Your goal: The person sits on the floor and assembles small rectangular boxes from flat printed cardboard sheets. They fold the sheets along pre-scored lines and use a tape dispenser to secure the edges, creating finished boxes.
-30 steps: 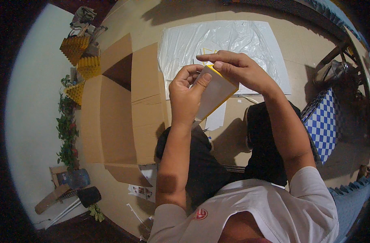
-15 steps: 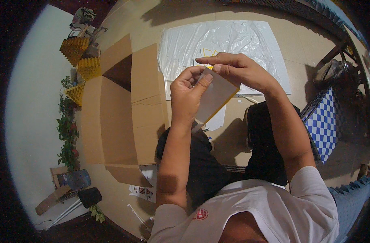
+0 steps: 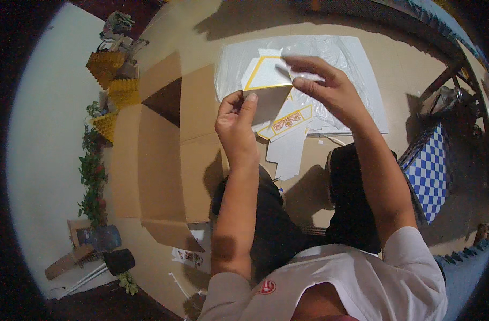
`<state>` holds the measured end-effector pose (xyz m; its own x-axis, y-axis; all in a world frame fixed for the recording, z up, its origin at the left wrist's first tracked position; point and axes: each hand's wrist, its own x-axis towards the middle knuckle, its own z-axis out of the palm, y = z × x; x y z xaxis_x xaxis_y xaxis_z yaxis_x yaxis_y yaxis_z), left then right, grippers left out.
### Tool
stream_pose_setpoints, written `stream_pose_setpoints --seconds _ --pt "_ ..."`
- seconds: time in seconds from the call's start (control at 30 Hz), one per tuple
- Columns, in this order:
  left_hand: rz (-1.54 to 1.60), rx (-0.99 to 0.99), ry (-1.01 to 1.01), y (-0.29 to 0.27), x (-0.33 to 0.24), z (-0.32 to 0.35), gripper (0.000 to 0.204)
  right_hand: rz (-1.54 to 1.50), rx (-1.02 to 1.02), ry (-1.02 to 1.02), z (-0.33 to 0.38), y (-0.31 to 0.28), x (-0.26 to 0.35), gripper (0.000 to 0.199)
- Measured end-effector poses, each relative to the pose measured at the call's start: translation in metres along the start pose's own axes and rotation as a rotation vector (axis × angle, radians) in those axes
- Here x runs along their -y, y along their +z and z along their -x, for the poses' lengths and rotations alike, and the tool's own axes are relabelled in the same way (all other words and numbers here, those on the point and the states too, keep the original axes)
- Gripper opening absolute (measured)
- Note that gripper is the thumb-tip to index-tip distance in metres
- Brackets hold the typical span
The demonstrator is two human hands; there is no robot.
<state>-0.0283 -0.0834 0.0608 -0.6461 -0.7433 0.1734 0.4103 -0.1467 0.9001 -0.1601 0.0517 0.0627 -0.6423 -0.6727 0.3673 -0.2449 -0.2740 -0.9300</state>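
Pale floor (image 3: 292, 27) lies under a folded white card (image 3: 268, 72). The left hand (image 3: 238, 125) pinches it; the right hand (image 3: 327, 83) has open fingers beside it, maybe touching. It looks like folding; the next fold needs steady hands.

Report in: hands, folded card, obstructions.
Left hand grips folded card at left side. Right hand spread beside its right edge, contact unclear. Brown box off to the left, not between the hands.
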Motion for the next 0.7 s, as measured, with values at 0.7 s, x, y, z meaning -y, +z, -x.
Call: stream_pose_setpoints --seconds 0.7 --pt "-0.599 0.056 -0.172 0.015 0.038 -0.007 0.015 0.649 -0.617 0.689 0.224 -0.228 -0.239 0.033"
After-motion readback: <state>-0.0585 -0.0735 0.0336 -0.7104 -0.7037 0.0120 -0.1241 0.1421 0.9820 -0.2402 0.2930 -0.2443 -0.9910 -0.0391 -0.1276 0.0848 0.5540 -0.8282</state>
